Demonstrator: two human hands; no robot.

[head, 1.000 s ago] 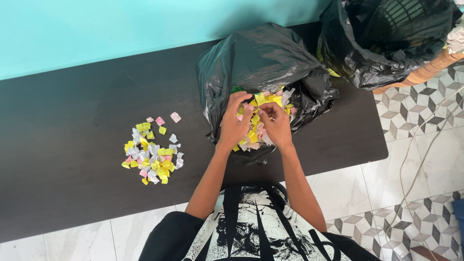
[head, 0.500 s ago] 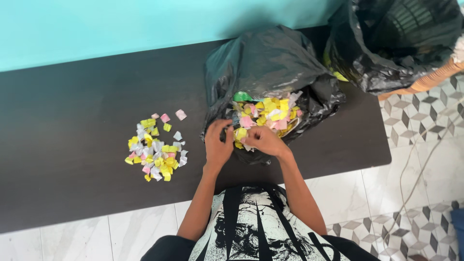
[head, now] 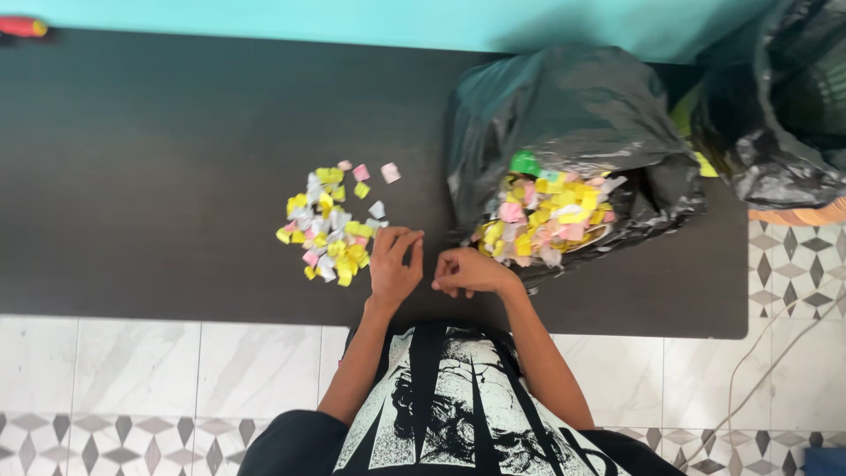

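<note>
My left hand [head: 394, 264] rests on the dark table [head: 176, 159] with its fingers curled, just right of a loose pile of small yellow, white and pink paper pieces [head: 330, 225]. My right hand [head: 467, 271] lies beside it near the table's front edge, fingers closed; no paper shows in it. What the left hand holds, if anything, is hidden. To the right an open black plastic bag [head: 564, 106] lies on the table, its mouth full of the same coloured paper pieces [head: 546, 216], with a green scrap [head: 526, 163] at the top.
A second black bag [head: 784, 97] sits in a wicker basket [head: 793, 214] at the far right. A red and yellow object [head: 22, 26] lies at the table's back left corner. A thin cable [head: 758, 353] runs across the patterned tiled floor.
Both hands have come out of the bag's mouth and moved toward me and left, to the table beside the loose pile. The view has shifted, showing more table on the left.
</note>
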